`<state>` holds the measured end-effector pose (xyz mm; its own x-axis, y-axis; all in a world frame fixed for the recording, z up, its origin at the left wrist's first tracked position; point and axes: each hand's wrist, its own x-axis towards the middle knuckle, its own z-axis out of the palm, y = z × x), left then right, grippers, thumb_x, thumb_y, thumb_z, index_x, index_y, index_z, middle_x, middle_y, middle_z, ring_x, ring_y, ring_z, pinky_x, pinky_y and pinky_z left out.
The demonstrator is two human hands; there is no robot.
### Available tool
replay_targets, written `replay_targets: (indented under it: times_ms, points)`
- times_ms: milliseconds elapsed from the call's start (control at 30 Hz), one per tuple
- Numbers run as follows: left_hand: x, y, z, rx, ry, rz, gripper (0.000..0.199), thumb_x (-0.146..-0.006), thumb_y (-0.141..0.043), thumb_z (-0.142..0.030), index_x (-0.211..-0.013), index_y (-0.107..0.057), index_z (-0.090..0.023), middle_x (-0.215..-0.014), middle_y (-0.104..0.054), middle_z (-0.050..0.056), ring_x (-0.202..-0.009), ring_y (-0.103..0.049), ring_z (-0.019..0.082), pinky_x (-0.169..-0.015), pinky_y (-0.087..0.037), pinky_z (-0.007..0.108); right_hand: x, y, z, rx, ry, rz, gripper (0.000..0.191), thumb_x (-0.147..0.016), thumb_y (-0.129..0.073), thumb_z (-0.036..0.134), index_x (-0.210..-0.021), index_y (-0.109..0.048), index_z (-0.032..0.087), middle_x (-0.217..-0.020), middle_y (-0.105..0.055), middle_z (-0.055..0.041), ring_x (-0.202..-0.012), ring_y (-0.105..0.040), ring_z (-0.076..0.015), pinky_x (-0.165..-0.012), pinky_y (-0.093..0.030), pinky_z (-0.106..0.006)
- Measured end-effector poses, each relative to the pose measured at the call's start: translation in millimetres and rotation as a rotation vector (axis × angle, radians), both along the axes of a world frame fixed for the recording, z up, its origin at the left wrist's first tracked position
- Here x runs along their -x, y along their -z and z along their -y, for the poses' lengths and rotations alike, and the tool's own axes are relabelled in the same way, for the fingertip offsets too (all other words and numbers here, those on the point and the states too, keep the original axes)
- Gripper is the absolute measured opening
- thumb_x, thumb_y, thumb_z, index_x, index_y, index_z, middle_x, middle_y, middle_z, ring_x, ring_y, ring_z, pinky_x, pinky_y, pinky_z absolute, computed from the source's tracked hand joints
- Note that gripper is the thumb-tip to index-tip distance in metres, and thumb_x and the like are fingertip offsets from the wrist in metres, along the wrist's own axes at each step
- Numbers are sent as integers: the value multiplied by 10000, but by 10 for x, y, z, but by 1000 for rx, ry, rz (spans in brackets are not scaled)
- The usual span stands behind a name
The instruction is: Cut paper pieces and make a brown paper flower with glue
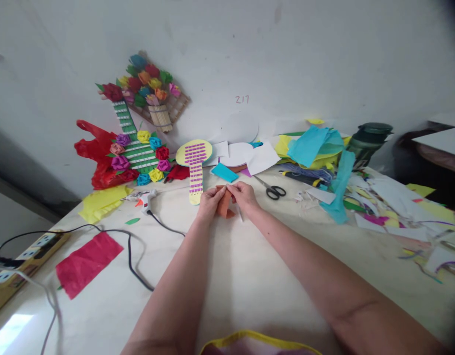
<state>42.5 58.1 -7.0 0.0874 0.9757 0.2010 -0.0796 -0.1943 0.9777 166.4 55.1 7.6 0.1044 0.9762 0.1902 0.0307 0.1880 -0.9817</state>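
Both my hands meet over the middle of the table, pinching a strip of orange-brown crepe paper (225,204). My left hand (211,201) grips its left side, and my right hand (244,194) has thumb and finger closed at the top edge. The strip's lower end hangs down between the hands, slightly folded. Just behind the hands lies a folded blue paper piece (225,172). To the left of them is a yellow guitar-shaped cutout (194,154) with purple woven strips. Black-handled scissors (274,192) rest to the right.
A white glue gun (148,201) with a black cable lies left, near red crepe paper (89,264) and a power strip (37,254). A flower-decorated green guitar (142,154) leans at the back. Paper scraps (393,202) and a dark bottle (369,143) stand right.
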Motion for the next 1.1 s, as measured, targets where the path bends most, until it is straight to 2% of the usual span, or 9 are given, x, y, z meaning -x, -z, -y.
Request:
replay_targets:
  times_ms: [233,533,767,1100]
  points:
    - [4,-3,33,8,23,8,306,-676,-636,-429,-662,-636,-123,-595,-577,7,-543,-479,92,-508,-356,204,-21,51,-35,-80,14,93,196,-711,-547,366,-598,-493,215,-492,-500,40,-458,-456,-110,-485,-388,-241]
    - [-36,-52,62,54,54,-33,341,-664,-636,-462,-675,-584,-125,-581,-552,2,-517,-472,89,-476,-352,196,-75,106,-58,-201,155,388,203,-741,-535,382,-615,-542,224,-605,-588,3,-607,-527,-149,-591,-377,-254]
    - [-59,-84,99,53,51,-50,355,-685,-607,-486,-718,-577,-134,-543,-502,-20,-461,-400,70,-419,-282,190,-86,69,-45,-222,158,392,193,-747,-530,368,-618,-547,225,-612,-593,0,-612,-523,-153,-609,-366,-257]
    - [-92,-83,106,10,-17,-61,337,-687,-601,-477,-706,-604,-140,-588,-538,-17,-538,-444,90,-505,-327,208,-90,79,-60,-231,146,355,212,-749,-523,389,-634,-554,214,-619,-595,-1,-619,-525,-149,-607,-384,-256]
